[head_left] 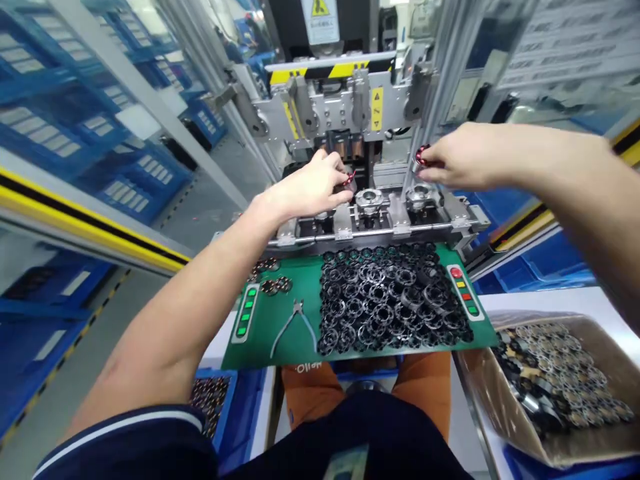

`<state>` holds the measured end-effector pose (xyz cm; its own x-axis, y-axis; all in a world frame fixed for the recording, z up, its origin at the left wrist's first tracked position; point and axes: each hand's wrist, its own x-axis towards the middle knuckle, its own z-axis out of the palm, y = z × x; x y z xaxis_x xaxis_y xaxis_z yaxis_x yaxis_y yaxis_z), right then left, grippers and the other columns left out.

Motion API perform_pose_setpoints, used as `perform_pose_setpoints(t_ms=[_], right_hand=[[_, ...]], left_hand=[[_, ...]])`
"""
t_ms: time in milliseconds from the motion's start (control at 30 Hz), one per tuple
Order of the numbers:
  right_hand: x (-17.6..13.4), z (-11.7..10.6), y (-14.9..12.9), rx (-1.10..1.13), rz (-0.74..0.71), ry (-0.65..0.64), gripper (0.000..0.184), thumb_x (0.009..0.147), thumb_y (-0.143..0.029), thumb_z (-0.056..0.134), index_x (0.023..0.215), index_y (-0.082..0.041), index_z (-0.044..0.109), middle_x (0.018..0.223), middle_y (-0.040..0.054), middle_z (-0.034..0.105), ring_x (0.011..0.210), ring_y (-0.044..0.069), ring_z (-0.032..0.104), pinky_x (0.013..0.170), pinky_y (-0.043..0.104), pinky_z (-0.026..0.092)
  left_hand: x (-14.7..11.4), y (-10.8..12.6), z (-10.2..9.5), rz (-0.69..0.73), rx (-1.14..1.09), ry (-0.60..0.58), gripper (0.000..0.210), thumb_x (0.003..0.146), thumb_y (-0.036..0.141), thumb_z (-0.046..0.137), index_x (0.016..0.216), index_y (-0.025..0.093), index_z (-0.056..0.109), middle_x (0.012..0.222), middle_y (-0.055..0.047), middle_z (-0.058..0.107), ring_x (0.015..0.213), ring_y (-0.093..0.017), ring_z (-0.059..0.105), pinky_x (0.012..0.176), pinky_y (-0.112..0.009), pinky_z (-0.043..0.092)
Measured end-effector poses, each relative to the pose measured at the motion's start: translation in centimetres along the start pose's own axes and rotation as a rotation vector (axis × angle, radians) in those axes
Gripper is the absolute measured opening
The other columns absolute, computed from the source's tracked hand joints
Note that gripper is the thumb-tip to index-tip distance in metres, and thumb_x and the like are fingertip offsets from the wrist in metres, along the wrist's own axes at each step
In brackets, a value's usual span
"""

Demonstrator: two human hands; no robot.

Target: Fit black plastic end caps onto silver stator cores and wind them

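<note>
My left hand [323, 180] reaches over the left part of the machine's fixture row, its fingers closed on a small wire-wound stator [349, 179] with a red wire sticking out. On the right, my right hand [453, 160] pinches another red wire-wound stator [421, 155] above a round metal holder [420, 195]. Between the hands stands a second round metal holder [370, 200]. My left fingers hide much of the stator there and the holder behind.
A green work plate [295, 343] carries many black slotted rings [383, 293], copper-wound rings [277, 285], cutting pliers [297, 323] and two button panels [245, 313]. A box of parts [565, 373] stands at right, a blue bin [213, 400] at lower left. The machine's metal frame [335, 110] rises behind.
</note>
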<state>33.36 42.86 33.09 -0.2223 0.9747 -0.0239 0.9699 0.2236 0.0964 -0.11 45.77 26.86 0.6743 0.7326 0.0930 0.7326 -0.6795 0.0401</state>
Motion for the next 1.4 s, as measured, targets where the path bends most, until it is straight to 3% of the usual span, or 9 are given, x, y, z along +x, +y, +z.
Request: perform_pose_setpoints(t_ms=[133,233,367,433,533,700,1067,1267,1400], right_hand=[[-11.7,3.6,-10.0,0.124,-0.488,0.118,0.041,0.126,-0.053,0.070,0.115,-0.022,0.095,0.146,0.0184,0.076,0.130,0.038,0.079,0.115,0.066,0.074],[-15.8,7.7,-20.1,0.321,-0.596,-0.089,0.023,0.122,-0.029,0.075,0.107,-0.022,0.091,0.142,0.0202,0.078,0.128,0.038,0.079,0.107,0.058,0.076],[-13.2,12.7,-31.6,0.336,-0.522,-0.212,0.020,0.121,-0.033,0.082,0.132,-0.018,0.087,0.147,0.0142,0.083,0.127,0.029,0.084,0.112,0.049,0.076],[-10.8,14.7,-35.3,0.326,-0.429,-0.222,0.044,0.120,-0.045,0.086,0.155,-0.020,0.079,0.156,0.0139,0.081,0.133,0.030,0.084,0.114,0.054,0.076],[-8.4,17.0,-38.2,0.301,-0.300,-0.241,0.052,0.119,-0.049,0.087,0.161,-0.021,0.076,0.162,0.0149,0.079,0.138,0.032,0.083,0.117,0.057,0.075],[-6.7,19.0,-39.4,0.270,-0.175,-0.283,0.052,0.118,-0.048,0.088,0.161,-0.021,0.076,0.162,0.0150,0.079,0.139,0.033,0.082,0.117,0.057,0.075],[-6.8,18.1,-40.6,0.374,-0.189,-0.249,0.052,0.118,-0.049,0.088,0.161,-0.021,0.077,0.163,0.0151,0.078,0.140,0.033,0.082,0.117,0.057,0.075],[-15.8,16.5,-34.0,0.554,-0.425,-0.240,0.061,0.117,-0.047,0.089,0.172,-0.029,0.071,0.167,0.0106,0.080,0.144,0.030,0.083,0.126,0.050,0.071],[-25.1,17.9,-27.1,0.645,-0.534,-0.366,0.039,0.107,-0.052,0.096,0.145,-0.050,0.085,0.131,-0.0072,0.096,0.112,0.024,0.094,0.099,0.038,0.077]], left_hand=[[-14.1,-1.7,2.3,-0.104,-0.195,-0.245,0.040,0.116,0.057,0.069,0.110,0.024,0.091,0.134,-0.013,0.077,0.136,-0.035,0.073,0.131,-0.050,0.057],[-22.5,-1.8,6.3,-0.235,-0.199,-0.399,0.023,0.112,0.040,0.078,0.100,0.024,0.089,0.120,-0.011,0.082,0.120,-0.030,0.080,0.117,-0.044,0.064],[-28.2,-0.7,11.5,-0.446,-0.137,-0.453,0.023,0.117,0.042,0.086,0.116,0.018,0.085,0.131,-0.011,0.085,0.123,-0.027,0.081,0.118,-0.049,0.068],[-29.5,-0.1,13.0,-0.544,-0.118,-0.424,0.030,0.119,0.048,0.085,0.126,0.019,0.084,0.137,-0.011,0.085,0.127,-0.028,0.082,0.119,-0.052,0.069],[-30.4,0.2,14.1,-0.640,-0.114,-0.331,0.036,0.121,0.049,0.083,0.142,0.019,0.082,0.142,-0.013,0.084,0.133,-0.030,0.082,0.122,-0.055,0.070],[-30.6,-0.8,14.4,-0.629,-0.182,-0.243,0.053,0.119,0.045,0.088,0.164,0.021,0.074,0.158,-0.015,0.079,0.142,-0.034,0.080,0.125,-0.060,0.070],[-30.8,-1.8,15.0,-0.650,-0.238,-0.147,0.046,0.113,0.040,0.093,0.152,0.020,0.079,0.148,-0.014,0.083,0.134,-0.032,0.083,0.121,-0.054,0.071],[-34.4,1.8,14.0,-0.652,-0.296,0.173,0.059,0.104,0.039,0.088,0.160,0.029,0.072,0.151,-0.016,0.080,0.131,-0.041,0.084,0.114,-0.057,0.071],[-35.2,7.3,15.1,-0.528,-0.444,0.504,0.033,0.111,0.045,0.083,0.141,0.032,0.079,0.131,-0.009,0.083,0.116,-0.035,0.086,0.111,-0.056,0.072]])
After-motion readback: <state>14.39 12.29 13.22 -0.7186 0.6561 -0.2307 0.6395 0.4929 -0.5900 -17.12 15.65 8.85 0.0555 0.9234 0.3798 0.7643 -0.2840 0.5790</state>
